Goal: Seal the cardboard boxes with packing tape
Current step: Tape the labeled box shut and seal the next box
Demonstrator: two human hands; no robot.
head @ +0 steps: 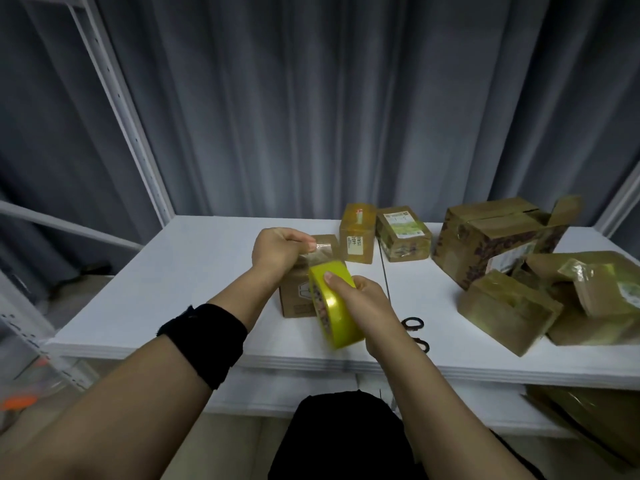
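While the yellow packing tape roll (334,303) is gripped in the right hand (363,299), its clear free end (313,253) is pinched by the left hand (277,249). Both are held close over a small cardboard box (296,303) stood on the white worktop (173,289).

The tape roll (334,303) under the fingers of the right hand (360,299) was bright yellow, its side face mottled brown and white. The strip (320,252) pinched in the fingers of the left hand (278,249) was clear with a yellowish sheen. Just below those fingers, the small box (298,301) was plain brown with black line print. Beyond the fingertips stood a tan box (358,237) with a white label and a red mark, and a second box (403,233) with a green-and-white label. Right of the right fingers, the scissor handles (414,323) were black on the white table (173,271). The wristband (204,341) was black and the curtain (311,98) grey with vertical pleats.
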